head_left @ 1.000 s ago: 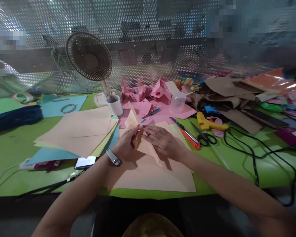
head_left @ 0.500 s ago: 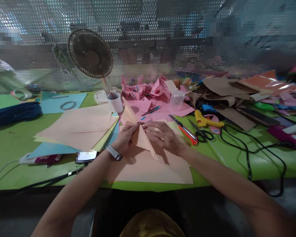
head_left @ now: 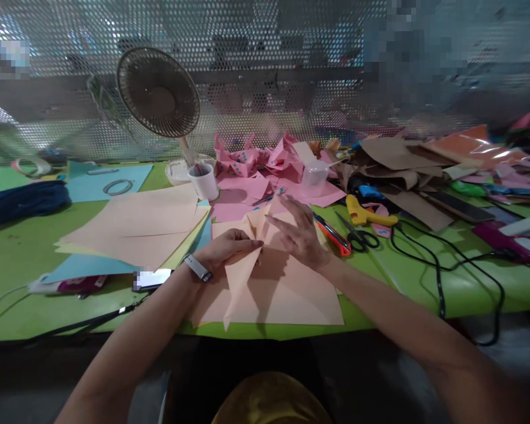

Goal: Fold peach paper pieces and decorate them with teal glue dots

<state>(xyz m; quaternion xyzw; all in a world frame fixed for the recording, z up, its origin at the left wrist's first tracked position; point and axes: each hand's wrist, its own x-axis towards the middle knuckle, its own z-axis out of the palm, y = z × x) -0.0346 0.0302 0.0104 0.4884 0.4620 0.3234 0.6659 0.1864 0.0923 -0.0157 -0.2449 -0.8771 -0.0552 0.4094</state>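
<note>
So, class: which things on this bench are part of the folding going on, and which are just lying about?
In use:
left hand
right hand
folded peach paper
peach sheet beneath

Lying about:
fan
white cup
paper stack
pink scraps
orange knife
scissors
glue gun
phone

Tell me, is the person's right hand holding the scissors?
No, the right hand rests on the folded peach paper, while the scissors lie apart on the green table.
</note>
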